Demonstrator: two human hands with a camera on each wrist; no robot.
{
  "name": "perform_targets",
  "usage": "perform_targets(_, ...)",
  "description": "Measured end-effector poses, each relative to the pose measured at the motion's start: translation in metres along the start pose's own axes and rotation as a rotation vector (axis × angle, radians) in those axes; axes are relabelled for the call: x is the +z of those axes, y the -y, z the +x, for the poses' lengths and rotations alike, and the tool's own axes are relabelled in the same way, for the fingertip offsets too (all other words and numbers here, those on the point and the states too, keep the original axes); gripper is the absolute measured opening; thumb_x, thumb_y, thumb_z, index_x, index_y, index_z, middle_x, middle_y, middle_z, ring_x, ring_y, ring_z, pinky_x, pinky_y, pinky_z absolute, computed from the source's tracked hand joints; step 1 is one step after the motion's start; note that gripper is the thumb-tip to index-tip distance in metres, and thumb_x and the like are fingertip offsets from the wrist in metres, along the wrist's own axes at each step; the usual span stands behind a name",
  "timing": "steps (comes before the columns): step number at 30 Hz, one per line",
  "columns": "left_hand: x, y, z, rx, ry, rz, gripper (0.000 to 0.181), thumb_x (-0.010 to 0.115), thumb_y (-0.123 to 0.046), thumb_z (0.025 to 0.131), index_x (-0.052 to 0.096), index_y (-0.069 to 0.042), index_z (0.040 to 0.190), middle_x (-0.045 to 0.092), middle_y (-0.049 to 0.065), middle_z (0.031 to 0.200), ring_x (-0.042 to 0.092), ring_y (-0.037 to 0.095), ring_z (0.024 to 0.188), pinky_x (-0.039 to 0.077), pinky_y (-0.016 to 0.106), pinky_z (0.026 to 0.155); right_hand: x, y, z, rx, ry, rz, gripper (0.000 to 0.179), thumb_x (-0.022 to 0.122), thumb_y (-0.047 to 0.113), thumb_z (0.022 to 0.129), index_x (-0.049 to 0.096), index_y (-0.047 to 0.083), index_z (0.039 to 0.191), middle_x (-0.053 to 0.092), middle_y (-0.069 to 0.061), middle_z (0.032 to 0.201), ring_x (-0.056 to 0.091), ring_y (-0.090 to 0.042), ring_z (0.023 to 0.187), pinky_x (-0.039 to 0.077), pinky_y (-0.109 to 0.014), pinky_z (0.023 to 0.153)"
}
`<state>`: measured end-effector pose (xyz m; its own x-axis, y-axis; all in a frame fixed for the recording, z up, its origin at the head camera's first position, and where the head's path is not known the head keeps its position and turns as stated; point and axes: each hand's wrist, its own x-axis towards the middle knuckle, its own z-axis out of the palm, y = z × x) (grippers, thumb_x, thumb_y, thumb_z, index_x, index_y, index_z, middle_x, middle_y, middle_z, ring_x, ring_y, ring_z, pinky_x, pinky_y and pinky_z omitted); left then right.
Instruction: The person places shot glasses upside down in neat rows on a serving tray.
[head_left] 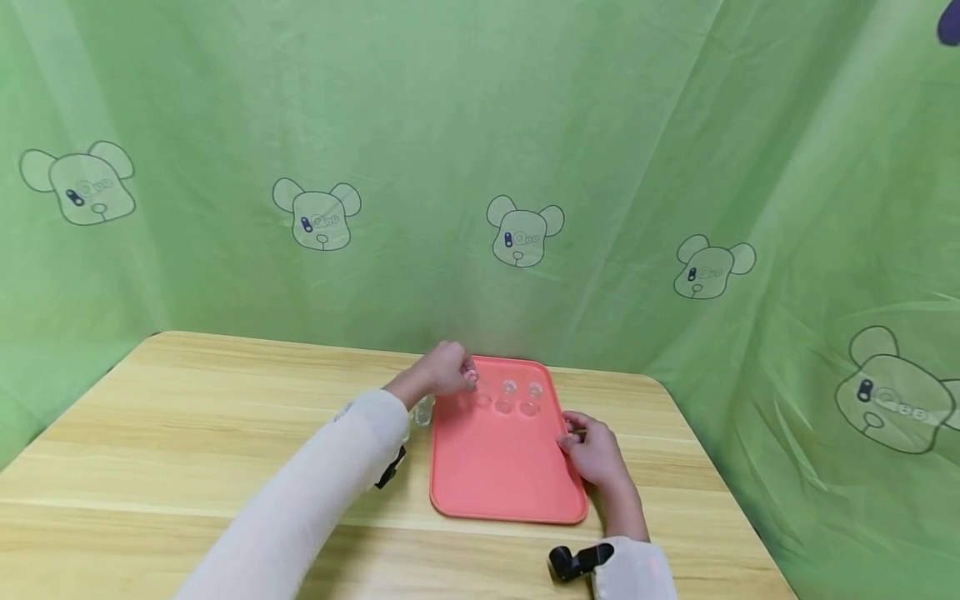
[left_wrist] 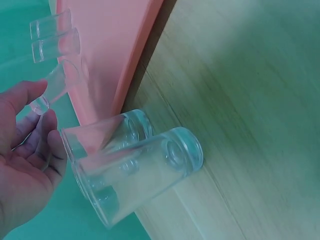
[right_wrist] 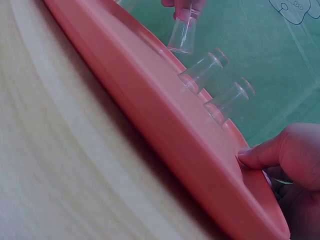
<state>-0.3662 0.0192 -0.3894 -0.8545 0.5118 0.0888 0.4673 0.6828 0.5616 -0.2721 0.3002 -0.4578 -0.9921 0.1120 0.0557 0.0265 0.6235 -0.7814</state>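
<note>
My left hand [head_left: 450, 369] pinches a small clear shot glass [left_wrist: 58, 86] by its narrower base. It holds that glass mouth down at the far left part of the red tray [head_left: 510, 479]. To its right, two matching shot glasses [right_wrist: 202, 72] stand mouth down side by side on the tray. My right hand [head_left: 595, 452] grips the tray's right rim, thumb [right_wrist: 257, 156] on top and the other fingers around the outside. Two taller clear glasses [left_wrist: 145, 172] stand on the table just left of the tray, partly behind my left forearm in the head view.
The light wooden table [head_left: 225, 433] carries the tray near its far edge. A green curtain [head_left: 420, 167] with bear-head prints hangs close behind the table and along its right side. My left sleeve [head_left: 307, 492] reaches across the table's middle.
</note>
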Motion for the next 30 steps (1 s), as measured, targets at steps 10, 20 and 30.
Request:
perform_targets(10, 0.004, -0.006, 0.0, -0.023, 0.009, -0.04, 0.006, 0.074, -0.005, 0.087, 0.069, -0.008, 0.084, 0.063, 0.0, 0.077, 0.053, 0.01, 0.07, 0.045, 0.021, 0.064, 0.0, -0.001, -0.001, 0.012, -0.002, 0.001, 0.045, 0.062, -0.001, 0.097, 0.054, -0.005, 0.142, 0.061, -0.018, 0.115, 0.058, -0.025, 0.093, 0.049, -0.03, 0.076)
perform_targets(20, 0.01, -0.008, 0.001, -0.019, 0.024, -0.052, 0.005, 0.074, -0.005, 0.088, 0.07, -0.007, 0.088, 0.063, 0.001, 0.081, 0.055, 0.013, 0.074, 0.047, 0.023, 0.067, 0.0, 0.0, -0.001, 0.01, 0.001, 0.015, 0.046, 0.063, -0.001, 0.097, 0.054, -0.005, 0.142, 0.061, -0.018, 0.114, 0.056, -0.025, 0.091, 0.047, -0.028, 0.073)
perform_targets(30, 0.014, -0.005, 0.004, 0.007, 0.012, -0.027, 0.004, 0.075, -0.006, 0.088, 0.071, -0.006, 0.091, 0.064, 0.001, 0.082, 0.055, 0.013, 0.076, 0.047, 0.023, 0.068, 0.0, -0.002, 0.0, 0.009, 0.003, 0.022, 0.046, 0.062, -0.002, 0.097, 0.054, -0.005, 0.142, 0.06, -0.018, 0.114, 0.056, -0.024, 0.092, 0.047, -0.028, 0.073)
